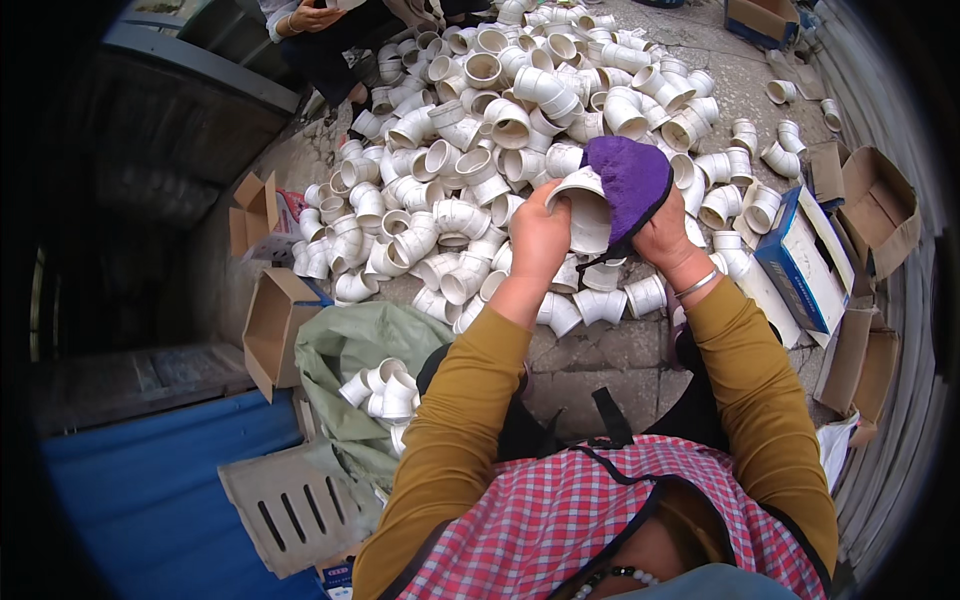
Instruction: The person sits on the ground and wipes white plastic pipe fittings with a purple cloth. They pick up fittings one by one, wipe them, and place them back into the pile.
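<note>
My left hand (541,229) grips the rim of a white plastic pipe elbow (589,225), with the thumb inside its open end. Over the fitting's far right side lies a purple cloth (631,180) with a dark edge. My right hand (664,234) holds the cloth against the elbow; most of its fingers are hidden behind the cloth. Just beyond both hands spreads a large heap of similar white pipe elbows (457,217), many marked with dirt. A green woven sack (322,360) to my left holds several cleaner-looking white elbows (394,394).
Open cardboard boxes (279,322) stand at the left. More cartons, one a blue-and-white box (806,262), line the right beside a corrugated metal wall (911,360). Another person's hand (313,19) shows beyond the heap at top left. A slotted grey plastic piece (289,502) lies at lower left.
</note>
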`<state>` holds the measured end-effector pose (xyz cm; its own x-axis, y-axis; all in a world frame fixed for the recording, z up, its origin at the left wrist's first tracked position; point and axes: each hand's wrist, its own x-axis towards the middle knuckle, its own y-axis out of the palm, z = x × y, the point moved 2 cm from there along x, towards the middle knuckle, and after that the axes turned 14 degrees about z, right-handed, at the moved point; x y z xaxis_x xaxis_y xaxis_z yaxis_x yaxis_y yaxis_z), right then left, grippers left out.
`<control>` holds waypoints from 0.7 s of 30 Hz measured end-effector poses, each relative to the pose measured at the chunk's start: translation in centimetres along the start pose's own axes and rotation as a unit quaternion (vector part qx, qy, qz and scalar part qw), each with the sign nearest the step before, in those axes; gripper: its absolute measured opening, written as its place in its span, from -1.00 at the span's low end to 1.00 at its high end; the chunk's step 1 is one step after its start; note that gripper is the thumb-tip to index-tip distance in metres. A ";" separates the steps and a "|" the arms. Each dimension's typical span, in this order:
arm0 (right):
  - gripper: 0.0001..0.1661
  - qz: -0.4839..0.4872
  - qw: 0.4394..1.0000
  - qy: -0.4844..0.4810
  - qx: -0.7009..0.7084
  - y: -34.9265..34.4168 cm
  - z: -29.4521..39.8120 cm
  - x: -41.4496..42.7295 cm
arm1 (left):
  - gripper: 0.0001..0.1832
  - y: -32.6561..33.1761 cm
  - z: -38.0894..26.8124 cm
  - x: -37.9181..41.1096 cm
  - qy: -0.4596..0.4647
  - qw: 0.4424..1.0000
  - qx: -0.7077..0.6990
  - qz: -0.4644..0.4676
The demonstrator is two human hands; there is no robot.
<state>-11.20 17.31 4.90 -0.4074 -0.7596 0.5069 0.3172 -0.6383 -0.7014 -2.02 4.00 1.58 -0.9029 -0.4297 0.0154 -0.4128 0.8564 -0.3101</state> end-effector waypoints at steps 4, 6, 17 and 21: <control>-0.59 0.134 0.952 0.247 0.120 1.5 -4.5 -0.4 | -0.60 1.2 -3.2 -2.0 0.197 0.919 0.330 0.087; -0.55 0.190 0.926 0.307 0.112 1.8 -4.6 -0.9 | -0.58 1.9 -3.2 -2.8 0.144 0.914 0.356 0.132; -0.72 -0.059 0.992 -0.032 -0.103 0.2 1.3 -0.3 | -0.78 1.9 1.1 -0.9 -0.120 0.969 -0.217 0.016; -0.56 -0.039 0.996 0.014 -0.077 1.2 0.3 -1.3 | -0.77 2.0 -1.4 -1.6 -0.262 0.889 -0.375 0.032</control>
<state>-10.01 17.47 3.60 -0.4503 -0.7035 0.5498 0.1500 -0.6667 -0.7301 -1.58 6.75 2.28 -0.8288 -0.2791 -0.4851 -0.5038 0.7494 0.4296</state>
